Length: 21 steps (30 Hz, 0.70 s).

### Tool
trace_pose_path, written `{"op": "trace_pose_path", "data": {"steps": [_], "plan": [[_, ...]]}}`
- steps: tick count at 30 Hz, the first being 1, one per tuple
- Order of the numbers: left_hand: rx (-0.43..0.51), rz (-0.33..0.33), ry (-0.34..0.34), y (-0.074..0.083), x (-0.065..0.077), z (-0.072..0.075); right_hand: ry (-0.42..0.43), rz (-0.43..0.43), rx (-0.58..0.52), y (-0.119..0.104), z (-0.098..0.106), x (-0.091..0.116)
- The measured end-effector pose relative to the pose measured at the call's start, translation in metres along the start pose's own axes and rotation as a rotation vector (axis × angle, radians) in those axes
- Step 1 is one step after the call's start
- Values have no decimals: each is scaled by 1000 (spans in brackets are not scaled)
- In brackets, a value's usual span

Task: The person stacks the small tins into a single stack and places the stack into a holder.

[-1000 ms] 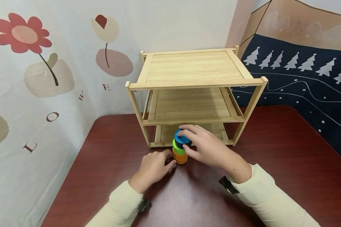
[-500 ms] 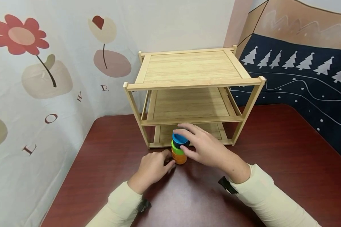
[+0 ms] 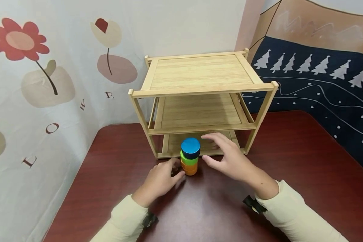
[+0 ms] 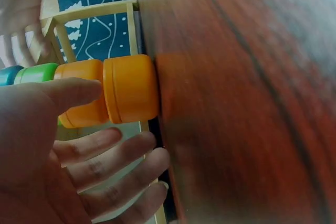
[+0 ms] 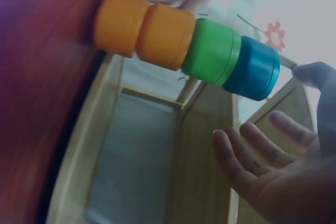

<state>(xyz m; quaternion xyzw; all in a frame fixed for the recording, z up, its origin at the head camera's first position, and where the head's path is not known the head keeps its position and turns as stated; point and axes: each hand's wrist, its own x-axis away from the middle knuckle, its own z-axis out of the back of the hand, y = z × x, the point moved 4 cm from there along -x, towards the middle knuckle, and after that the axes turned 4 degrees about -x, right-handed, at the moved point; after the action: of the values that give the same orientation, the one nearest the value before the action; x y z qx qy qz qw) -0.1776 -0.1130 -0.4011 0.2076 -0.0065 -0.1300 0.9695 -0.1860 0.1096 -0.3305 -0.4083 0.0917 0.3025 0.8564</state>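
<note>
A single upright stack of round, cup-shaped pieces stands on the table in front of the shelf. At the bottom are two orange pieces [image 4: 131,88], then a green piece [image 5: 211,51], and a blue piece [image 3: 191,147] tops it, slightly offset. My left hand [image 3: 159,179] is at the left of the orange pieces, thumb and fingers spread loosely about them; whether it touches them I cannot tell. To the right, my right hand [image 3: 233,160] hovers beside the blue piece with fingers apart and nothing in them.
Right behind the stack stands a three-tier wooden shelf [image 3: 199,72], its lowest board close to the table. The dark red table [image 3: 115,148] spreads around it. Printed cloth hangings [image 3: 118,20] rise behind the table and along its left side.
My right hand has let go of the blue piece and drawn back to the right, leaving it on the stack. The left hand has stayed nearly in place, its fingers slightly loosened.
</note>
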Motion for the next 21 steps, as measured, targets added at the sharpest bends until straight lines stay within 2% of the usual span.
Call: {"op": "trace_pose_path", "data": {"steps": [3, 10, 15, 21], "plan": [[70, 16, 23, 0, 1, 5, -3, -59, -44, 8, 1, 4], [181, 5, 138, 1, 7, 22, -75, -114, -141, 23, -11, 6], [261, -53, 214, 3, 9, 31, -145, -165, -179, 31, -22, 5], [230, -147, 306, 8, 10, 41, -216, -232, -189, 39, -35, 3]]}}
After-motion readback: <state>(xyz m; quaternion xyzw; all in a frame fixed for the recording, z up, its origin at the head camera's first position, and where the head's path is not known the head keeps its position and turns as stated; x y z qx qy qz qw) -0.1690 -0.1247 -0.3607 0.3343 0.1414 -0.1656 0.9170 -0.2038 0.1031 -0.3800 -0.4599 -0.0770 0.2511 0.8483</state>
